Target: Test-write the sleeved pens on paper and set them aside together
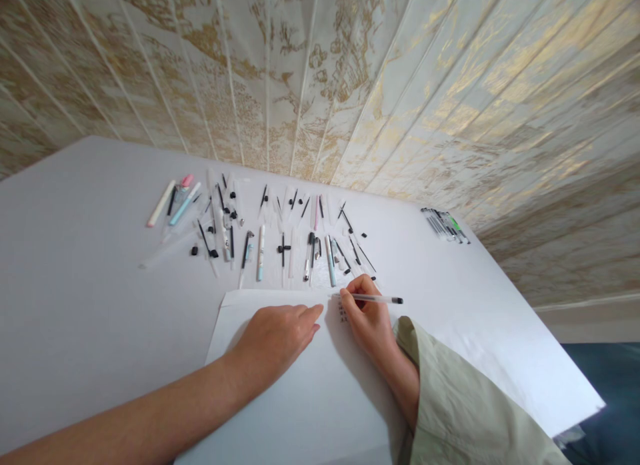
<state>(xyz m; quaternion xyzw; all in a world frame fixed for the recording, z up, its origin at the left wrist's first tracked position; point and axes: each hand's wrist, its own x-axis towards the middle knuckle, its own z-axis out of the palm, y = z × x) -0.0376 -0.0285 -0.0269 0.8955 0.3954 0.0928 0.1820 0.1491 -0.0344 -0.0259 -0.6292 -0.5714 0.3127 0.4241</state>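
1. Loose pen parts (283, 249): scattered on the table (75, 272) beyond the paper (295, 405). A forward shove of the sheet could displace them.
2. Left hand (280, 330): palm down on the paper, fingers extended, holding nothing. Should its pressure lift, the sheet may skid.
3. Written marks (343, 311): just beside the right hand (369, 318); dragging skin could smear wet ink.
4. Right hand: thumb and fingers pinching the pen (380, 298), tip near the paper's far edge. Overrun could mark the table.
5. Pen row (444, 225): well apart, far right.
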